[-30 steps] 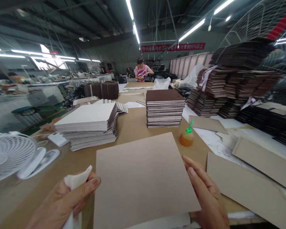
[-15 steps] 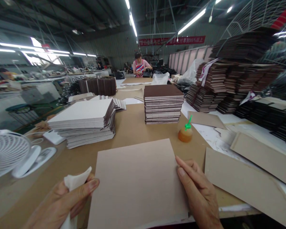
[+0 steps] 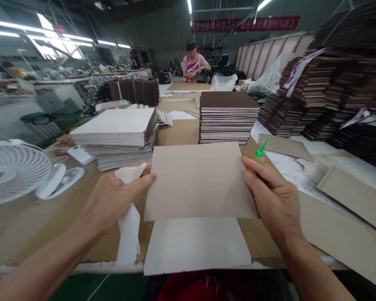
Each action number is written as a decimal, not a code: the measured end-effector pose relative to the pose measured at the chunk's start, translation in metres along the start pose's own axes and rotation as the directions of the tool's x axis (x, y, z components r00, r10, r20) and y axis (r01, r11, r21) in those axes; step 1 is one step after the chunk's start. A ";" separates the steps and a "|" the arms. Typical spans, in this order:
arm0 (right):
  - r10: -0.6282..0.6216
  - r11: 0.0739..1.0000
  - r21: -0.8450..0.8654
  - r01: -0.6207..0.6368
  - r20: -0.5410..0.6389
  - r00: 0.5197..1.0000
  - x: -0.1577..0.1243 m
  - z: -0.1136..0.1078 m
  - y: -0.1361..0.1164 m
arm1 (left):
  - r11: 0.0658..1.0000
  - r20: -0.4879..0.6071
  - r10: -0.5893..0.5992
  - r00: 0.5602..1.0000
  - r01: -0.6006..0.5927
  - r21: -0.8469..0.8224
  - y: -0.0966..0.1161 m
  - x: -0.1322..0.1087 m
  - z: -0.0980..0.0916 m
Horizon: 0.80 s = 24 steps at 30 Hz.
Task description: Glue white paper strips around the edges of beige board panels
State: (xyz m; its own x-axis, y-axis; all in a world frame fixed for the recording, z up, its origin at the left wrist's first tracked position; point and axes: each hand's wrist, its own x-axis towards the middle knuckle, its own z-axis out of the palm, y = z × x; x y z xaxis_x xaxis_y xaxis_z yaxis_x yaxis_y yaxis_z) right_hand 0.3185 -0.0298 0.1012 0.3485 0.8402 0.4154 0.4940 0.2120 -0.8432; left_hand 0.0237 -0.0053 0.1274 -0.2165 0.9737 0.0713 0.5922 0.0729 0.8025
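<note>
A flat beige board (image 3: 197, 184) is held up over the table by its two side edges. My left hand (image 3: 125, 190) grips its left edge between thumb and fingers and also keeps a white cloth (image 3: 130, 234) in the palm, its end hanging down. On the right edge, my right hand (image 3: 269, 194) pinches the board with thumb and fingertips. Below it, a whitish board (image 3: 197, 246) lies at the table's front edge, partly covered by the held one. A small bottle with a green nozzle (image 3: 260, 154) stands behind my right fingers, its body mostly hidden.
White boards (image 3: 119, 129) are stacked at left and brown-topped ones (image 3: 228, 115) straight ahead. A white fan (image 3: 15, 171) stands far left. Loose beige panels (image 3: 341, 225) lie at right, before tall brown bundles (image 3: 313, 83). Across the table is another person (image 3: 196, 65).
Both hands have raised the beige board and moved it away from me, uncovering the whitish board beneath. The view has tilted down, and the bottle is now mostly hidden.
</note>
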 end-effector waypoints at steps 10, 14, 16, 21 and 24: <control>0.240 0.960 -0.211 -0.186 0.267 0.933 -0.046 -0.004 0.043 | 0.974 0.491 -0.095 0.866 -0.020 0.225 -0.037 -0.010 -0.002; 0.126 0.959 -0.281 -0.032 0.323 0.938 -0.065 -0.016 0.054 | 0.986 0.610 -0.131 0.782 0.038 0.162 -0.042 -0.032 0.004; 0.050 0.956 -0.287 0.054 0.343 0.938 -0.071 -0.020 0.058 | 0.990 0.625 -0.125 0.770 0.053 0.133 -0.045 -0.039 0.010; -0.083 0.941 -0.273 0.198 0.382 0.920 -0.066 -0.018 0.061 | 0.995 0.567 -0.094 0.818 0.073 0.060 -0.056 -0.040 0.021; -0.102 0.934 -0.280 0.222 0.387 0.916 -0.056 -0.010 0.058 | 0.997 0.548 -0.069 0.834 0.067 0.024 -0.060 -0.032 0.023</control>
State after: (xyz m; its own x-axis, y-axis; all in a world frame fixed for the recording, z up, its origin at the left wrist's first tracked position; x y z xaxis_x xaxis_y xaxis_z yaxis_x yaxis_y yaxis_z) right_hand 0.3361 -0.0696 0.0324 -0.0394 0.9413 0.3351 0.7617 0.2454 -0.5996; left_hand 0.0134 -0.0362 0.0629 0.2041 0.9249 -0.3207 0.5950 0.1429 0.7909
